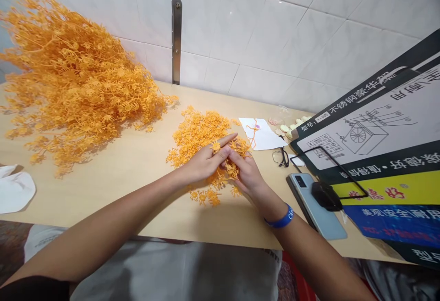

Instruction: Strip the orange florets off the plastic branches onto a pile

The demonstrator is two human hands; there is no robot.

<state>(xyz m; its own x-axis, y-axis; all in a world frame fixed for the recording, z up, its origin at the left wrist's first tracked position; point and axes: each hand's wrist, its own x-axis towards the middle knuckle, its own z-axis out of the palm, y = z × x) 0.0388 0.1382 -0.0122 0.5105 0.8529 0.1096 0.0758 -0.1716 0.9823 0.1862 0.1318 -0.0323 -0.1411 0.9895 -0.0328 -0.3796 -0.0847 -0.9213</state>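
Both of my hands meet over a small heap of orange plastic flower sprigs [194,131] at the middle of the table. My left hand [208,161] is closed, thumb and fingers pinching an orange sprig from the left side. On the other side my right hand [247,170], with a blue band on its wrist, grips the same bunch of orange sprigs [232,169], its thumb tip against the left thumb. Fingers cover part of the bunch. A few loose flower heads [208,196] lie just below the hands.
A large pile of orange sprigs [85,76] fills the back left. White paper [264,134] with one sprig on it, glasses [281,157], a light-blue phone [323,214] and a printed carton [378,140] stand to the right. A metal bracket [176,39] rises along the tiled wall.
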